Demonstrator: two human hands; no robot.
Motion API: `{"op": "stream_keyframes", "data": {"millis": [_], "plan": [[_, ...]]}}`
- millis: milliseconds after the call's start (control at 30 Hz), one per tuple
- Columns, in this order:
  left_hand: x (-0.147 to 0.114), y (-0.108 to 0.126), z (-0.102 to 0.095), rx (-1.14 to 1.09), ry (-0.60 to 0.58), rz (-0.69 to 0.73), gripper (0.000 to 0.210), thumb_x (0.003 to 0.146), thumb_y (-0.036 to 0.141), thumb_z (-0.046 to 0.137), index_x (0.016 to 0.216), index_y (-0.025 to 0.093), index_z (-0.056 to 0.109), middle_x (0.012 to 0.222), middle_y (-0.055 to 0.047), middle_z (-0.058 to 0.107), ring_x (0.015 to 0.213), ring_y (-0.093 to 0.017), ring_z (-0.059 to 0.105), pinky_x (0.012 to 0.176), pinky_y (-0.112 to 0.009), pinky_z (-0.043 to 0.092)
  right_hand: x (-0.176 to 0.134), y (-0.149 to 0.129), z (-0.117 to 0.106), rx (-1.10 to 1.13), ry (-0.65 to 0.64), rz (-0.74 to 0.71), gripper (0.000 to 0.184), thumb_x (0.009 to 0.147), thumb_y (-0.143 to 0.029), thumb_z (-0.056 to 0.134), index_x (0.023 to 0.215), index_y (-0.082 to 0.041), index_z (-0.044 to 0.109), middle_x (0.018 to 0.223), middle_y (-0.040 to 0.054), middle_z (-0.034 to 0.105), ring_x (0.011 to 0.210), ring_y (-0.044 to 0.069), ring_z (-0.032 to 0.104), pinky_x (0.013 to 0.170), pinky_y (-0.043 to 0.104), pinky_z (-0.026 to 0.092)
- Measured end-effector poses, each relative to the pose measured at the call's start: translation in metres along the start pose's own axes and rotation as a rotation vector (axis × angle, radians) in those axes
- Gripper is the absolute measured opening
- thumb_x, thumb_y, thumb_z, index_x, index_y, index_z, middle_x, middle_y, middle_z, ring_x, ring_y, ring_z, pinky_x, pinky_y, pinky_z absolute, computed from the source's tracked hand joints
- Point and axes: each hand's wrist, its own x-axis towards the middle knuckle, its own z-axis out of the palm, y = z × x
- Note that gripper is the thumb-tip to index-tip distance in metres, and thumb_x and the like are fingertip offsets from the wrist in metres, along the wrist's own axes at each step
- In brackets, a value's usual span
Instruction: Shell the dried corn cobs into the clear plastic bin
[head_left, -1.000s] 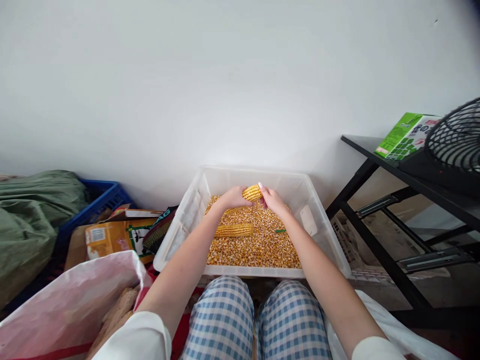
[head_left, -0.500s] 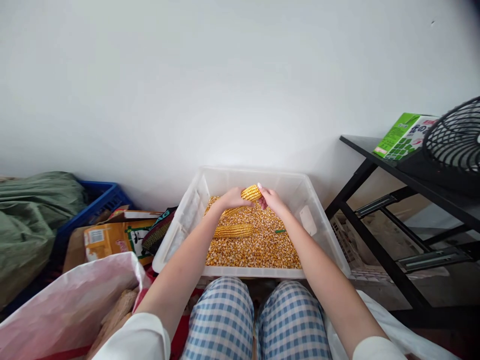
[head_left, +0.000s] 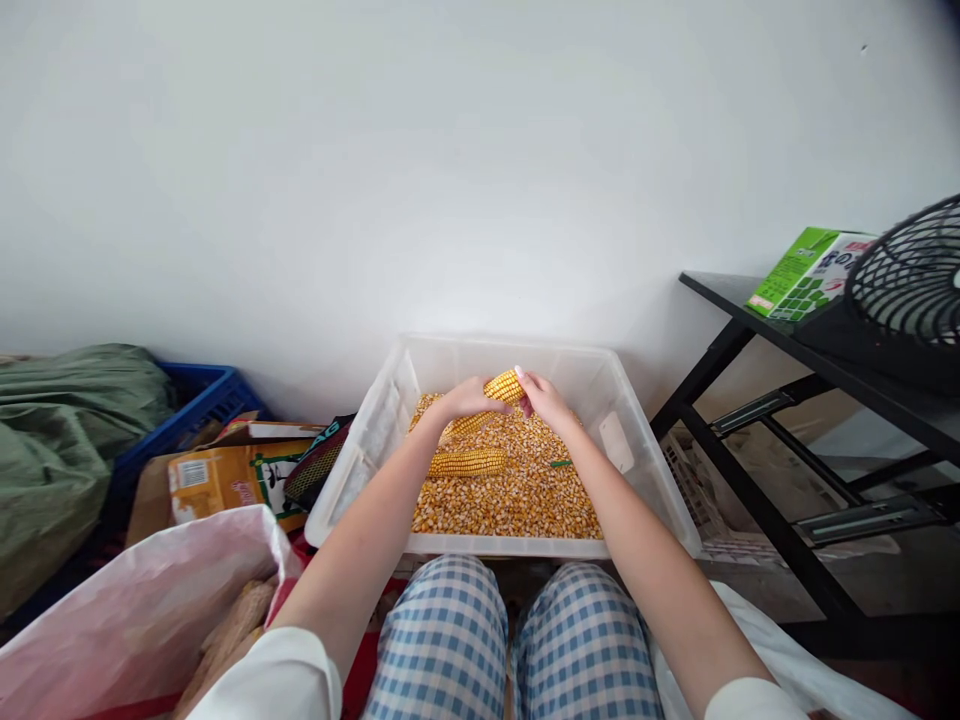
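Over the clear plastic bin (head_left: 510, 546), a yellow corn cob (head_left: 502, 387) is held between both hands. My left hand (head_left: 469, 398) is wrapped round its left end, and my right hand (head_left: 543, 397) grips the right end with the thumb on top. Loose corn kernels (head_left: 517, 505) cover the bin's bottom. On them lies another corn cob (head_left: 469, 462), near my left forearm, and a further cob (head_left: 471, 425) shows partly beneath my left hand. A small green object (head_left: 560, 463) rests on the kernels below my right hand.
A white and red sack (head_left: 150, 600) stands open at the left, with cobs inside. Beyond it are an orange carton (head_left: 217, 483) and a blue crate (head_left: 214, 385) under green cloth (head_left: 82, 420). To the right, a black table (head_left: 720, 290) carries a green box (head_left: 799, 275) and a fan (head_left: 915, 275).
Almost nothing differs. Both hands keep their hold on the corn cob, which has turned or shifted very slightly.
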Motion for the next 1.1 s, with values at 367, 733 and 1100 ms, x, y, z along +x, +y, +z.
{"op": "stream_keyframes", "data": {"millis": [367, 733, 1100], "plan": [[0.005, -0.006, 0.008, 0.268, 0.068, 0.011, 0.063, 0.057, 0.055, 0.059, 0.109, 0.018, 0.051, 0.091, -0.004, 0.064, 0.08, -0.021, 0.06, 0.067, -0.025, 0.043, 0.006, 0.021, 0.002, -0.126, 0.065, 0.17, 0.043, 0.082, -0.058, 0.028, 0.072, -0.02, 0.045, 0.046, -0.0028, 0.044, 0.035, 0.01, 0.045, 0.037, 0.025, 0.042], [0.002, -0.01, 0.012, 0.547, 0.124, 0.109, 0.071, 0.059, 0.037, 0.061, 0.125, 0.024, 0.04, 0.098, -0.006, 0.064, 0.087, -0.024, 0.059, 0.073, -0.028, 0.042, -0.002, 0.012, -0.006, 0.043, 0.031, 0.364, 0.031, 0.088, -0.044, 0.025, 0.082, -0.018, 0.043, 0.045, -0.0041, 0.044, 0.034, 0.01, 0.045, 0.041, 0.03, 0.05], [-0.002, -0.007, 0.004, 0.255, 0.185, 0.079, 0.074, 0.059, 0.033, 0.06, 0.128, 0.021, 0.037, 0.102, -0.004, 0.062, 0.087, -0.02, 0.059, 0.073, -0.025, 0.043, -0.001, -0.009, -0.021, 0.271, -0.044, 0.234, 0.048, 0.077, -0.062, 0.037, 0.084, -0.017, 0.05, 0.057, 0.0013, 0.057, 0.044, 0.011, 0.054, 0.044, 0.024, 0.049]]}}
